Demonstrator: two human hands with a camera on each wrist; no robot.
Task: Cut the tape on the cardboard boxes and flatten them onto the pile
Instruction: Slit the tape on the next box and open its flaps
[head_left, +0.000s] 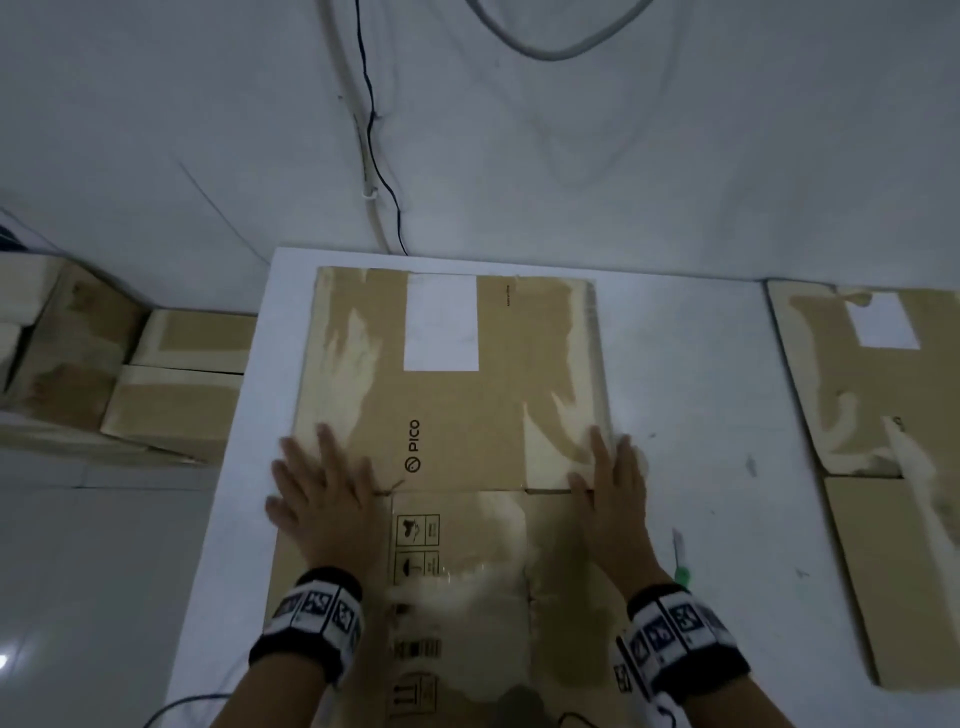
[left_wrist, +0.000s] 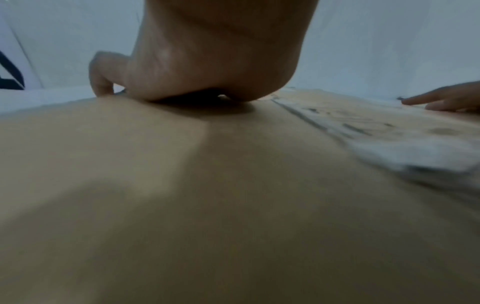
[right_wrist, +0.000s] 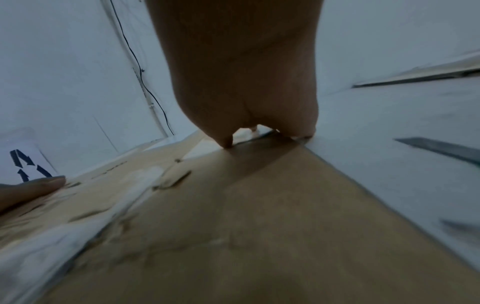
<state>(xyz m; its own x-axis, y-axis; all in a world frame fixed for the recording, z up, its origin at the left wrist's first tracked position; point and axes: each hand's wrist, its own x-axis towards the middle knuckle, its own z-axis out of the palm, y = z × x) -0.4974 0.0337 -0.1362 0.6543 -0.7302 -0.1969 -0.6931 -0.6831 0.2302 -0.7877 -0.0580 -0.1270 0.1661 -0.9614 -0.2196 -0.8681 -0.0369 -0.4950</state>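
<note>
**Hands flat on the collapsed box**

Cardboard lies flattened under you: the flattened box (head_left: 447, 395) sits on the white table (head_left: 691, 395), PICO logo and a white label (head_left: 440, 322) facing up. Your left hand (head_left: 324, 499) presses its left edge, fingers straight and spread wide. Your right hand (head_left: 610, 493) presses its right edge, fingers straight and close together; neither holds anything. Another flattened box (head_left: 878, 467) lies at the table's right end. Unflattened boxes (head_left: 156, 374) sit off to the left. A green-handled tool (head_left: 680, 564) rests just beside your right wrist.
</note>
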